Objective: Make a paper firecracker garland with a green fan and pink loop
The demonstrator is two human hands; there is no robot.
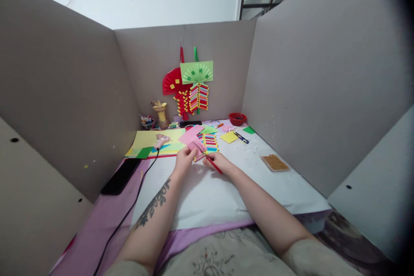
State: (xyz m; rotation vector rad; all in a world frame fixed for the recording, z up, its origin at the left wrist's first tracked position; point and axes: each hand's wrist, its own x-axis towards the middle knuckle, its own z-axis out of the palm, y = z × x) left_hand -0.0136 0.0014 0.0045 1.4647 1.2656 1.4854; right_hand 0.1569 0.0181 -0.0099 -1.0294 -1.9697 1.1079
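Observation:
Pink paper (191,134) is pinched in my left hand (185,158) over the middle of the white-covered table. My right hand (220,164) holds a red-handled tool (213,164), probably scissors, its tip near the lower edge of the pink paper. A small rolled pink piece (199,158) with a yellow end lies between my hands. Just beyond them is a row of colored paper rolls (210,142) with yellow ends. A pink glue gun (161,139) with a black cord rests on yellow paper (144,139) to the left.
Red and green fan decorations (198,73) hang on the grey back panel. A red bowl (237,119), a utility knife (241,137), yellow paper and a brown pad (274,163) are at the right. A black phone (120,176) lies at the left, near the cord (130,208).

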